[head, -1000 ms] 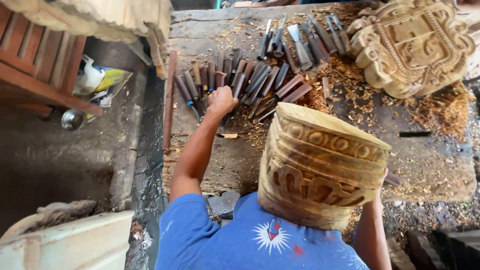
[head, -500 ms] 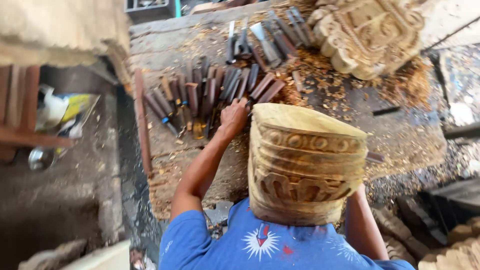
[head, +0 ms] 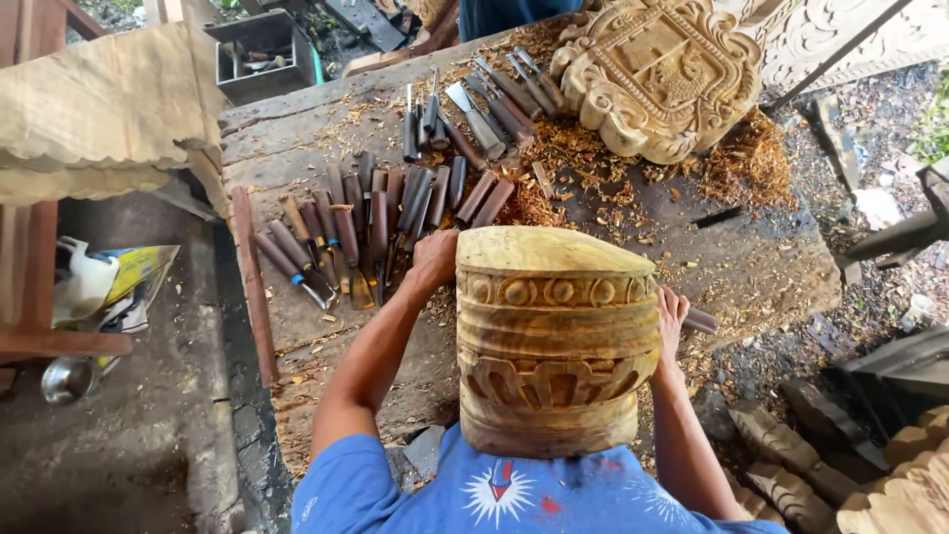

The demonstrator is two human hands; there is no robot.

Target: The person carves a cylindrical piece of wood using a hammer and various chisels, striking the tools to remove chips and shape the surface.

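While carved block (head: 557, 336) stands upright – L hand (head: 435, 259) & R hand (head: 671, 314) flank it.

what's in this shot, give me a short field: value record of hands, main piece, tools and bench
left hand: on the bench at the row of chisels, touching the carved block's left edge
right hand: against the block's right side
main piece: carved wooden block, ornamented bands, upright at the person's chest
tools: wooden-handled chisels in rows
other carving: crest-shaped relief panel, far right
bench: worn planks with wood shavings

Carved crest panel (head: 660, 71), steel bowl (head: 67, 379), metal box (head: 259, 51) w/ scraps.
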